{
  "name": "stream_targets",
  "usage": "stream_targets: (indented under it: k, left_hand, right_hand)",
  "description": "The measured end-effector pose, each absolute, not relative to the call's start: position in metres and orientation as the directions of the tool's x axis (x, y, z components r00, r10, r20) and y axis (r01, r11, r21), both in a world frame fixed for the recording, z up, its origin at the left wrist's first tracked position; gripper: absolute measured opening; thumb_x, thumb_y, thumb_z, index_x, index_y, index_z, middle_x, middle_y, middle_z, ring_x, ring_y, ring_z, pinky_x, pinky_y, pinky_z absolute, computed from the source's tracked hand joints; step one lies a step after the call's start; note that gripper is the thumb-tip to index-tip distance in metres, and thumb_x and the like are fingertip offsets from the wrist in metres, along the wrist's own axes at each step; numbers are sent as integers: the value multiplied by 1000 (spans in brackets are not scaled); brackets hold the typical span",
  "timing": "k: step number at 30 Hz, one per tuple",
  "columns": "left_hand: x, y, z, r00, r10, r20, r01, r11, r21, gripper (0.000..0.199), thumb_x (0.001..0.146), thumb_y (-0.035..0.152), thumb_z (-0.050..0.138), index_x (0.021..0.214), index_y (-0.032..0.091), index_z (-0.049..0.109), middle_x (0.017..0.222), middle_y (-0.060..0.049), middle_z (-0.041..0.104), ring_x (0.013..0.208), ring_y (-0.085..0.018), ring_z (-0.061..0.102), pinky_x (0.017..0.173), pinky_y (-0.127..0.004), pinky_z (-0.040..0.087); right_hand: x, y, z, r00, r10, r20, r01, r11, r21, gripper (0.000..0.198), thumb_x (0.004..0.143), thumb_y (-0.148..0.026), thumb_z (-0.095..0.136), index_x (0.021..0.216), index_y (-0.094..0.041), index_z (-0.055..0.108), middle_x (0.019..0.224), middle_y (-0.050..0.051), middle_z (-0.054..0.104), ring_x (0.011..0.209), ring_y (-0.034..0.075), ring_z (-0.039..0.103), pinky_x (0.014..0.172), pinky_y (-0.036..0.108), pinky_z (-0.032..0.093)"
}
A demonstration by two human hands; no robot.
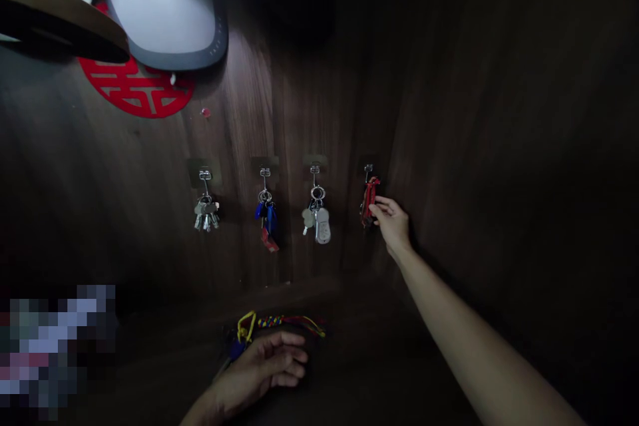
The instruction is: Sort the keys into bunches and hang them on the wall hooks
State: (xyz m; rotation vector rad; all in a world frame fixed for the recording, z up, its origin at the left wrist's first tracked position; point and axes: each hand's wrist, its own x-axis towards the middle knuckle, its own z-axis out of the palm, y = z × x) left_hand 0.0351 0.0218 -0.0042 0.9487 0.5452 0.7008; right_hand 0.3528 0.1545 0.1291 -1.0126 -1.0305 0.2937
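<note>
On rightmost hook [368, 168], slim red bunch [370, 195] hangs, darker at bottom; right hand [392, 221], arm outstretched, pinches its edge. Left hand [267, 365] low, fingers loosely curled, apart.

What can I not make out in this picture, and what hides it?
1. Head view: dark items beside the braided multicolour cord; shadow and the left hand partly hide them.
2. Head view: dark items beside the narrow red strap; too small and shadowed.
3. Head view: top of the grey-brimmed cap; cut by the upper edge.
4. Head view: lower-left corner; pixelation hides it.
</note>
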Motion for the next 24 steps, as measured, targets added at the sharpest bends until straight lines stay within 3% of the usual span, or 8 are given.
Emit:
stream_targets:
  k: [14,24]
  left_hand:
    - [32,18,2,634,764,-120,-280,371,885,31,74,23,72,102,16,63,95,-6,65,78,-14,65,76,-28,47]
    - [26,31,2,337,937,-87,-322,202,925,30,71,35,72,91,13,64,71,1,61,49,-5,53,53,-20,45]
  right_hand:
    - [326,120,71,465,759,456,178,425,-888,37,64,-43,62,93,-19,64,82,5,67,70,16,61,50,22,45]
    - [291,92,29,359,863,356,135,330,-934,25,66,-39,61,80,-18,66,78,7,70,67,17,62,48,22,46]
